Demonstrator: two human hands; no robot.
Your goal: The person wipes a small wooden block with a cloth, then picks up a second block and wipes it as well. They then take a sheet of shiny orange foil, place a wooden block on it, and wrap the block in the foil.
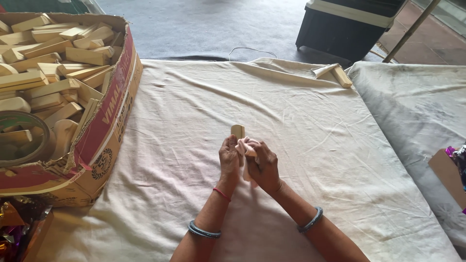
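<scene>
**Wooden block held upright and rubbed with a pale cloth**

Wooden block (238, 132) stands upright between the two hands, over the middle of the table, and only its rounded top shows above the fingers. The left hand (229, 160) is closed around the lower part of the block; this grip keeps it steady and lifts it off the cloth below. The right hand (262, 165) is clenched on a small pale cloth (244, 145), pressed against the right side of the block, probably so the cloth can pass along the wood. Both hands touch each other around the block.

Further out, each wrist carries a grey bangle, and the left wrist also a thin red thread. The forearms hover over a cream sheet (301, 145) that covers the table.

On the near left stands a large cardboard box (104, 145), open at the top and full of similar wooden pieces, close enough to reach. A roll of tape (22, 140) lies inside it. At the far right of the sheet lies one more wooden piece (341, 76), well apart from the hands.
</scene>
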